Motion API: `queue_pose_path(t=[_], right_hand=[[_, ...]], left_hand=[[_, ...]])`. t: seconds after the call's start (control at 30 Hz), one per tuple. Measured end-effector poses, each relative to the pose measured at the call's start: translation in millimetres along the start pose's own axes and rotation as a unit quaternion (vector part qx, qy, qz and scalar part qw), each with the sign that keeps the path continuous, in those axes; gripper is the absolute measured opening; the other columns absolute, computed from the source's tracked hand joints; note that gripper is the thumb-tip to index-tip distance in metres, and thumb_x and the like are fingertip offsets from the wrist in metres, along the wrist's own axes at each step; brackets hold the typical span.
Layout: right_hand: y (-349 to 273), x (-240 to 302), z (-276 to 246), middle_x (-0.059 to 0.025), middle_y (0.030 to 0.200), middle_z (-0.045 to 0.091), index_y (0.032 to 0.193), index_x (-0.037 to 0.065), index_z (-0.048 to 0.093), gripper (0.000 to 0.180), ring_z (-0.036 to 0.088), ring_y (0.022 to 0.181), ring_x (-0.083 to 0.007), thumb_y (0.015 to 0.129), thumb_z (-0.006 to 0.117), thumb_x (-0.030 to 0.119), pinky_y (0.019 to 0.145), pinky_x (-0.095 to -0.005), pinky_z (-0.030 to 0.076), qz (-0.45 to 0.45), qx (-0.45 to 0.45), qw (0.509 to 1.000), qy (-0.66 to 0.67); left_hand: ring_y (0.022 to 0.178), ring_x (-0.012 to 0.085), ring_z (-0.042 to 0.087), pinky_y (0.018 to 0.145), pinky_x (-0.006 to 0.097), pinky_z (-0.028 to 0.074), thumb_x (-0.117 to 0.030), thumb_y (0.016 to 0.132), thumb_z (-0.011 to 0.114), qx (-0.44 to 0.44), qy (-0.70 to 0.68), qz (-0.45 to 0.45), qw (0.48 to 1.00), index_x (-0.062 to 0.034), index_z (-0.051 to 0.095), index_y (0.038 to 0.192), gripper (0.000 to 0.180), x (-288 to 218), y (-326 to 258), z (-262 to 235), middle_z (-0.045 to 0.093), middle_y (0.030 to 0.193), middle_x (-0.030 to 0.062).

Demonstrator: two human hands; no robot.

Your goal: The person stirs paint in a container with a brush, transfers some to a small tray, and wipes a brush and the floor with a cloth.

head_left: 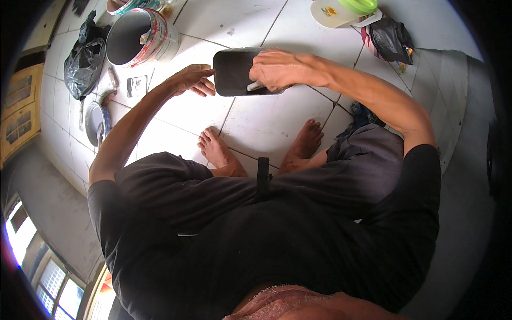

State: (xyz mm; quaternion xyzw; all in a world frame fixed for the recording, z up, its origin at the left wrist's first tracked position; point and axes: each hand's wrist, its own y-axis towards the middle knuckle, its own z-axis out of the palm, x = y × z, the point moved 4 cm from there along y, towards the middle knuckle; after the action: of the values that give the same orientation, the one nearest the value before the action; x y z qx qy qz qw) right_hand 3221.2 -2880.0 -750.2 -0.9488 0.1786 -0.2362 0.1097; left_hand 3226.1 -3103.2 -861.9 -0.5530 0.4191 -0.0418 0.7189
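Observation:
A dark rectangular loaf pan (230, 74) stands on the tiled floor in front of my feet. My right hand (274, 69) is closed over its right part, and a short pale handle-like piece (255, 86) sticks out below the fingers. What the rest of that piece looks like is hidden by the hand. Beside the pan's left wall is my left hand (193, 80), its fingers apart and nothing in them. The index fingertip reaches the pan's rim; whether it presses on it I cannot tell.
At the far left stand a large open bucket (169, 45) and a black plastic bag (85, 66). Nearer lies a blue-rimmed bowl (94, 124). At the far right are a cream lid-like tray (328, 15), a green container (360, 5) and another black bag (392, 40).

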Motion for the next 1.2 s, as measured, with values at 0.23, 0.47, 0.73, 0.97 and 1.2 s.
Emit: queue_pose_path(t=[0.23, 0.47, 0.73, 0.97, 1.2], right_hand=[[-11, -14, -30, -0.0183, 0.06, 0.06, 0.067, -0.002, 0.061, 0.013, 0.061, 0.06, -0.0354, 0.074, 0.064, 0.009, 0.059, -0.0437, 0.049, 0.065, 0.004, 0.997, -0.029], [12, -29, -11, -0.0179, 0.063, 0.06, 0.071, 0.0, 0.062, 0.009, 0.062, 0.064, -0.0345, 0.075, 0.058, 0.007, 0.059, -0.0428, 0.049, 0.016, -0.092, 0.993, -0.077], [-14, -55, -7, -0.0206, 0.062, 0.059, 0.064, -0.002, 0.059, 0.023, 0.06, 0.062, -0.038, 0.08, 0.06, 0.015, 0.062, -0.0447, 0.05, 0.114, -0.055, 0.991, -0.035], [-30, -81, -4, -0.022, 0.077, 0.066, 0.095, -0.002, 0.07, 0.028, 0.064, 0.069, -0.0318, 0.084, 0.061, 0.022, 0.065, -0.0404, 0.051, 0.228, 0.018, 0.959, 0.167], [-34, -81, -31, -0.0189, 0.072, 0.064, 0.094, -0.002, 0.069, 0.03, 0.062, 0.067, -0.0275, 0.087, 0.058, 0.024, 0.063, -0.0341, 0.049, 0.213, -0.011, 0.957, 0.197]], left_hand=[[0.089, 0.0221, 0.07, 0.08, 0.038, 0.056, -0.046, 0.1, 0.044, -0.004, 0.015, -0.002, 1.0, -0.0111, 0.05, 0.133, 0.048, -4, -2, 1, 0.069, 0.095, 0.0115], [0.089, 0.0224, 0.07, 0.079, 0.038, 0.056, -0.044, 0.1, 0.046, -0.001, 0.001, -0.001, 1.0, -0.0056, 0.052, 0.124, 0.046, -6, -3, 3, 0.069, 0.093, 0.0123], [0.09, 0.0224, 0.07, 0.08, 0.038, 0.056, -0.049, 0.098, 0.047, 0.004, 0.006, 0.008, 1.0, -0.0068, 0.052, 0.126, 0.051, -3, -2, 2, 0.069, 0.095, 0.0124], [0.09, 0.024, 0.07, 0.08, 0.039, 0.057, -0.046, 0.099, 0.047, 0.011, 0.014, 0.012, 1.0, -0.002, 0.049, 0.128, 0.053, -4, 0, 1, 0.069, 0.096, 0.0153], [0.09, 0.0253, 0.07, 0.079, 0.04, 0.058, -0.044, 0.1, 0.045, -0.004, 0.022, 0.014, 1.0, -0.0017, 0.05, 0.125, 0.049, -6, -3, 2, 0.069, 0.096, 0.0177]])
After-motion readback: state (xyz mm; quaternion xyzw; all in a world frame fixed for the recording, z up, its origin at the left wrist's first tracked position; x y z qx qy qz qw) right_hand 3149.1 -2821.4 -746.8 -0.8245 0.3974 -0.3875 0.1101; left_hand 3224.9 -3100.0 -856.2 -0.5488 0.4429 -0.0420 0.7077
